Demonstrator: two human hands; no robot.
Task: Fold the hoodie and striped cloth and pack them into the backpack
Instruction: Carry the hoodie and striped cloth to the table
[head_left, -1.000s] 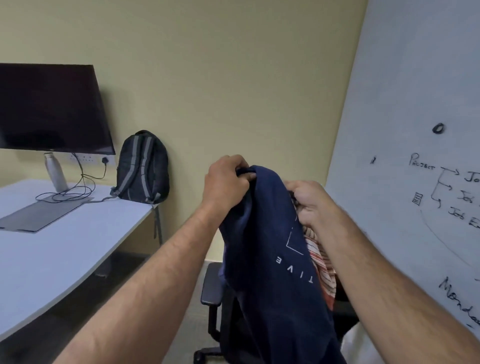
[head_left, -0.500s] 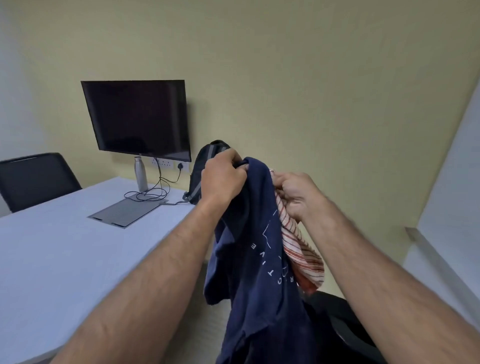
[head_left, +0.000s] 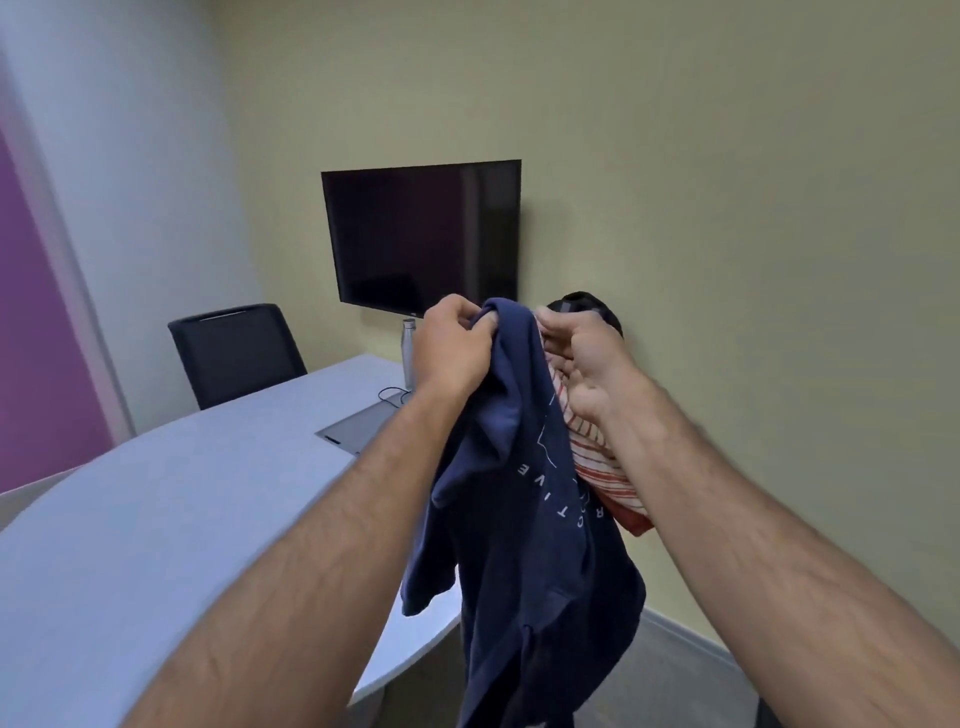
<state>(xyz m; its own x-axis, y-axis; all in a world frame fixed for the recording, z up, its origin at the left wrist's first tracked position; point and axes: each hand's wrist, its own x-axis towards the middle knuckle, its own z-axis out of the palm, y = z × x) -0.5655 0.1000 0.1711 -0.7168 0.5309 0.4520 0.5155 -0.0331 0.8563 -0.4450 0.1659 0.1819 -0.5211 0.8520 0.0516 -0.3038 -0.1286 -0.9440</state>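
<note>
A navy hoodie (head_left: 535, 561) with white lettering hangs in the air in front of me over the table's right end. My left hand (head_left: 457, 348) grips its top edge. My right hand (head_left: 584, 358) holds the hoodie's other top corner together with a red-and-white striped cloth (head_left: 602, 467), which hangs behind the hoodie under my right wrist. The black backpack (head_left: 592, 306) stands at the wall behind my right hand; only its top shows.
A long white table (head_left: 171, 519) runs from the near left to the wall. On it lie a grey hatch plate (head_left: 358, 423), cables and a steel bottle (head_left: 409, 353). A dark screen (head_left: 423, 234) hangs on the wall. A black chair (head_left: 234, 353) stands at the far side.
My view has swung left: the whiteboard is gone, and the screen, table and chair have come towards the centre. Both hands have kept their grip on the clothes and carried them towards the table.
</note>
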